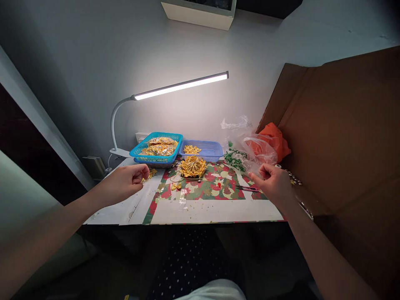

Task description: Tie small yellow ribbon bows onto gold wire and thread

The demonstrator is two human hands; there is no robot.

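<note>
My left hand [133, 178] is over the left side of the table, its fingers curled together beside some small yellow pieces [152, 173]; whatever is between the fingertips is hidden. On the right, my right hand [275, 183] has thumb and forefinger pinched together, and I cannot make out anything in them. Between the hands, a gold flower-like cluster [193, 166] rests on the patterned sheet. A loose yellow bow-shaped piece [176, 187] lies in front of it. Pink-handled thread snips [247, 188] lie just left of my right hand, close to a small red item [219, 185].
A turquoise basket [134, 155] holds bagged gold pieces; a blue-violet basket [215, 151] holds loose yellow ones. Green sprigs [235, 160], clear plastic [236, 129] and an orange bag [275, 139] crowd the right rear. A lamp [181, 85] overhangs the table; cardboard [343, 125] stands right.
</note>
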